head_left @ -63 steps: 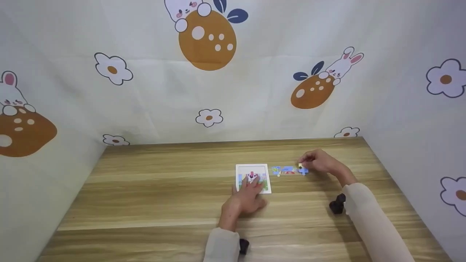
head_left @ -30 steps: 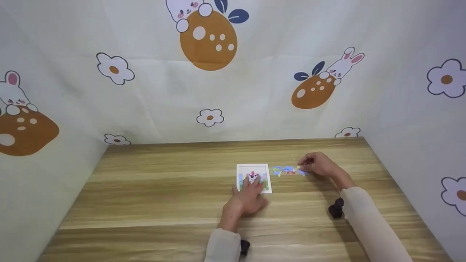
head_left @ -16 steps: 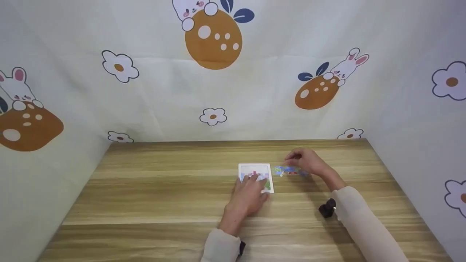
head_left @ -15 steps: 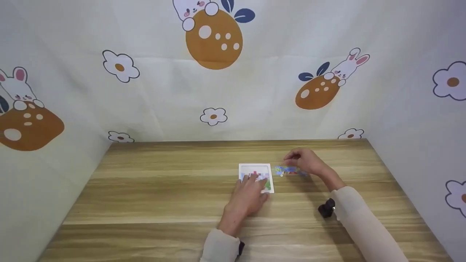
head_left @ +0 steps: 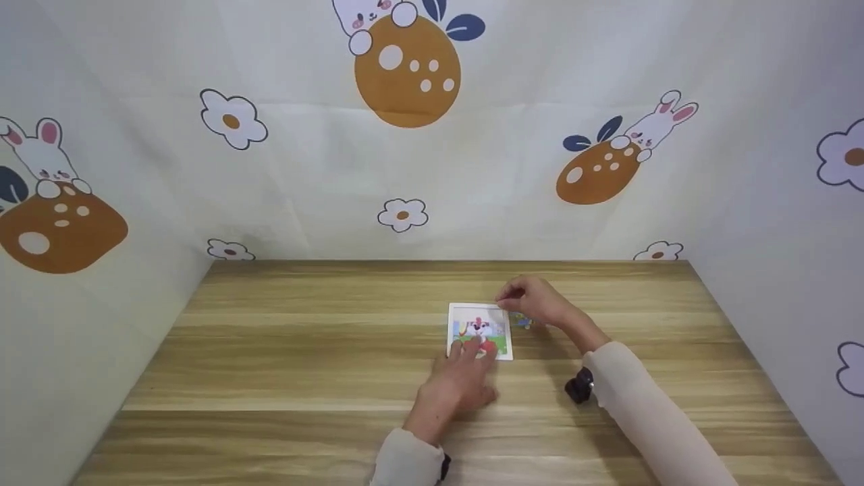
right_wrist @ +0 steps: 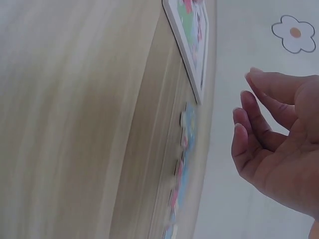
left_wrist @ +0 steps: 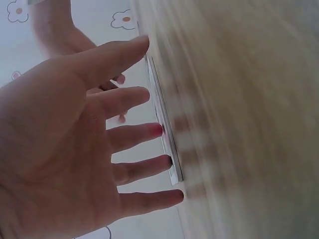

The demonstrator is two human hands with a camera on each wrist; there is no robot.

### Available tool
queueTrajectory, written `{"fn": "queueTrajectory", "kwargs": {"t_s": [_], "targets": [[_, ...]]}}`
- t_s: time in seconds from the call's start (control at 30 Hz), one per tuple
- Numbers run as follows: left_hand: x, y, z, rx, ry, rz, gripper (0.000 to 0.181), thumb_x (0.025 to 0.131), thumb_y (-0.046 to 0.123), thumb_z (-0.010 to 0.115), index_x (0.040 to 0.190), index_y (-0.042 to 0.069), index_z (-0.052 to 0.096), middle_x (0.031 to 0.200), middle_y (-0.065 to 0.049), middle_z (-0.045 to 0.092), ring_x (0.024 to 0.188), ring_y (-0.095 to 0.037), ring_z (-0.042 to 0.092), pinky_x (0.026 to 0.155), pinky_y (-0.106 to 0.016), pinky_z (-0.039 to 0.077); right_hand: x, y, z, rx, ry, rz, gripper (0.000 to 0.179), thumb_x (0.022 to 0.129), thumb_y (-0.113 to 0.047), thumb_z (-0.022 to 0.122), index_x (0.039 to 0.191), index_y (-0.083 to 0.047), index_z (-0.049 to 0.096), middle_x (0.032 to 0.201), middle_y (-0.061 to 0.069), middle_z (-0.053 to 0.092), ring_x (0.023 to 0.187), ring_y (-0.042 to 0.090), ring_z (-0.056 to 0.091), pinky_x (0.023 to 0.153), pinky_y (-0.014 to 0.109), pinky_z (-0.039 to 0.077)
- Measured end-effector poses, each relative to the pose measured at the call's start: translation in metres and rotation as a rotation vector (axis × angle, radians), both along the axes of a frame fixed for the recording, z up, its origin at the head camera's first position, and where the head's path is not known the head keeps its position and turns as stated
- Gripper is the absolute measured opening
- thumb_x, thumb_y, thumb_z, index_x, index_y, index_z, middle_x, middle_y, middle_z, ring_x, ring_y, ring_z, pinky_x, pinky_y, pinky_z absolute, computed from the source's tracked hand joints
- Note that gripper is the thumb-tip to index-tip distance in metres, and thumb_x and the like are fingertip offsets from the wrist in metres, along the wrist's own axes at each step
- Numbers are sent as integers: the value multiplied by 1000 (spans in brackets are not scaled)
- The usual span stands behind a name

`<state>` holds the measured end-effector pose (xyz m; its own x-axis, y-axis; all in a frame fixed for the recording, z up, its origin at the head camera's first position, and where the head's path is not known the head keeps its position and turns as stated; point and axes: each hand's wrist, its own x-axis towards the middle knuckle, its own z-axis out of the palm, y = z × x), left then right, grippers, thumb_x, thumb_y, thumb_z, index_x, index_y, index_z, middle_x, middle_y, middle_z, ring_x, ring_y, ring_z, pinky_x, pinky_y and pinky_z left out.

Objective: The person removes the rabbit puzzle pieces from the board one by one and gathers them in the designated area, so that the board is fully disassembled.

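Note:
A white-bordered jigsaw puzzle tray [head_left: 511, 337] lies on the table, its lower part filled with a cartoon animal picture [head_left: 479, 327]. My left hand [head_left: 457, 385] spreads its fingers at the tray's near side; in the left wrist view they are nearly straight, with tips by the tray's edge [left_wrist: 175, 174]. My right hand [head_left: 536, 299] is above the tray's far right corner, thumb and index tips together, other fingers curled. Nothing shows between them. Under it, partly hidden in the head view, lie loose puzzle pieces [head_left: 523, 321]; the right wrist view shows them in a row [right_wrist: 189, 124].
The wood-grain table [head_left: 304, 351] meets a pale cloth backdrop [head_left: 304, 175] with rabbit and flower prints behind and at both sides. Black wrist cameras sit under both forearms, the right one [head_left: 579, 386] beside its sleeve.
My right hand has let go of the rightmost piece and moved left over the row to the tray's corner. My left hand has shifted toward the near edge, uncovering more picture.

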<state>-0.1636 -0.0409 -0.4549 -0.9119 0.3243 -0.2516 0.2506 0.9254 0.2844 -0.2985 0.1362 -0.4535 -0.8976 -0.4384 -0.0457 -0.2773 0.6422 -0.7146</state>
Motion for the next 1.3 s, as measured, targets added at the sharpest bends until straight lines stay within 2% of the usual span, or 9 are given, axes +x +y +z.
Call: {"fn": "queueTrajectory", "kwargs": {"t_s": [0.27, 0.4, 0.53, 0.77, 1.07, 1.3], "targets": [[-1, -1, -2, 3, -79, 4, 71, 92, 40, 69, 155, 22, 39, 166, -5, 28, 153, -33, 26, 120, -58, 29, 3, -23, -8, -28, -6, 49, 11, 93, -6, 69, 101, -2, 75, 100, 10, 74, 92, 18, 65, 87, 34, 55], [-2, -2, -2, 8, -105, 2, 72, 93, 40, 68, 156, 24, 37, 167, -5, 25, 154, -33, 22, 122, -58, 26, 3, -31, -13, -20, -17, 70, 10, 93, -7, 69, 100, -3, 75, 99, 10, 73, 88, 15, 62, 82, 29, 53], [-1, -1, -2, 12, -109, -6, 72, 93, 39, 67, 156, 24, 37, 167, -4, 25, 154, -32, 21, 121, -59, 27, 4, -35, -19, -14, -43, 95, 10, 93, -8, 69, 99, -3, 76, 98, 11, 74, 83, 13, 60, 74, 22, 49], [-1, -3, -2, 30, -102, -2, 72, 91, 38, 69, 155, 23, 38, 167, -4, 25, 154, -33, 22, 120, -59, 28, 6, -40, -22, -26, -57, 138, 10, 92, -5, 70, 98, -1, 76, 96, 13, 75, 81, 12, 61, 72, 22, 50], [-2, -3, -1, 10, -109, -3, 73, 92, 40, 67, 156, 26, 36, 168, -3, 23, 155, -32, 20, 120, -59, 28, 6, -45, -21, 6, -106, 78, 8, 90, -7, 73, 96, -7, 78, 94, 7, 76, 83, 12, 64, 78, 26, 53], [-3, -4, -1, 3, -112, -9, 74, 92, 41, 66, 157, 25, 35, 169, -3, 22, 155, -31, 19, 120, -59, 28, 7, -46, -18, -8, -141, 76, 8, 90, -6, 72, 96, -6, 78, 94, 7, 75, 86, 14, 64, 77, 25, 51]]}}
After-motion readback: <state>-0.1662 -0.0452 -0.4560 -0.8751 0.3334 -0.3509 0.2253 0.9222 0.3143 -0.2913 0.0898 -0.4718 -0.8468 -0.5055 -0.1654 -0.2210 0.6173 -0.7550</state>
